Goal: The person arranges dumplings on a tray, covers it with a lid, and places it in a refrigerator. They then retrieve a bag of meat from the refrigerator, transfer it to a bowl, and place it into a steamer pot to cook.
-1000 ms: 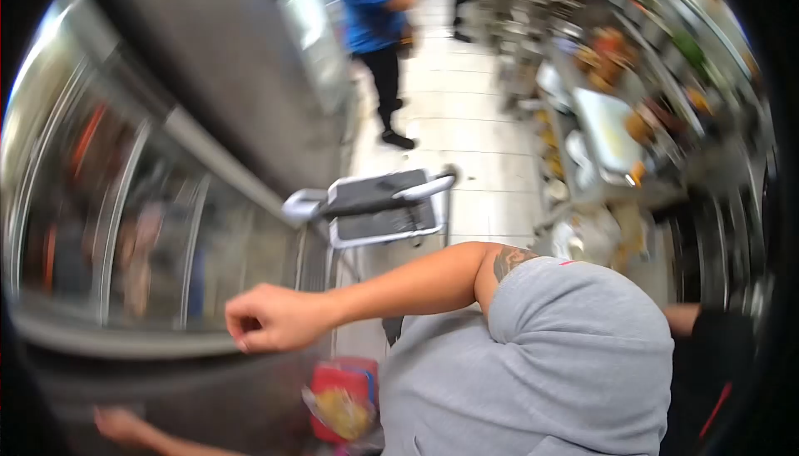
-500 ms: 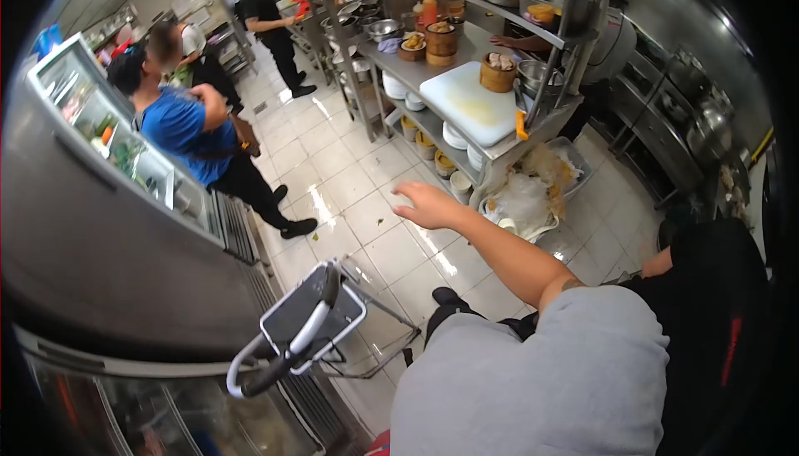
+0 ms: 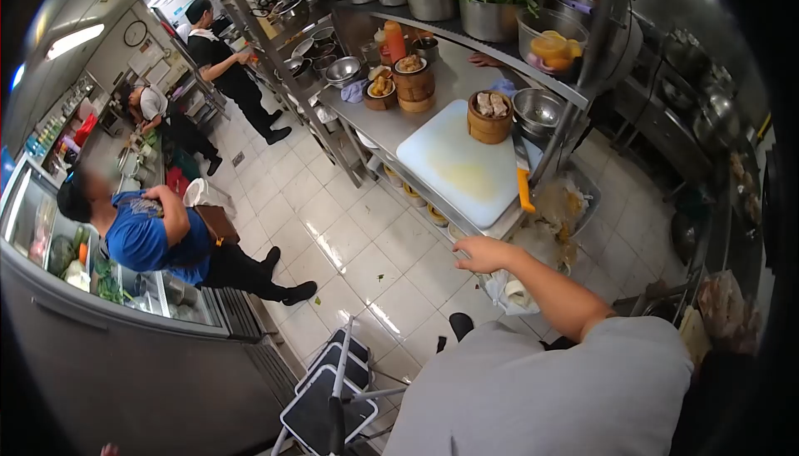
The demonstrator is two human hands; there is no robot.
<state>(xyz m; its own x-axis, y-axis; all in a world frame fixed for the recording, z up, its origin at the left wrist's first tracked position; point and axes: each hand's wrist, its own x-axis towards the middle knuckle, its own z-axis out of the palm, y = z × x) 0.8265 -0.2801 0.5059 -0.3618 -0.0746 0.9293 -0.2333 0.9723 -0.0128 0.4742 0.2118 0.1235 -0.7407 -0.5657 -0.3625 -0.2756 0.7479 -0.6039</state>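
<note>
My right hand point(image 3: 487, 254) reaches out in front of my grey shirt, fingers loosely spread and holding nothing. It hangs over the tiled floor, near the front corner of a steel work table point(image 3: 454, 65). On that table lies a white cutting board point(image 3: 462, 161) with a yellowish stain. A knife with an orange handle point(image 3: 525, 190) rests at the board's right edge. Beside it stands a bamboo steamer point(image 3: 488, 123) with pale dumplings. At the bottom left edge a small skin-coloured tip shows, perhaps my left hand point(image 3: 109, 450); its fingers are cut off by the frame.
A folding step stool point(image 3: 320, 410) stands at lower middle. A person in a blue shirt point(image 3: 162, 231) leans by the glass-front fridge point(image 3: 50, 248). Two other people point(image 3: 220, 65) work further back. Plastic bags point(image 3: 553, 244) lie in a bin under the table. Pots point(image 3: 491, 19) line the shelf.
My view has turned and come closer to the work table. My right hand now appears nearer the cutting board's corner, and the stool sits lower in view.
</note>
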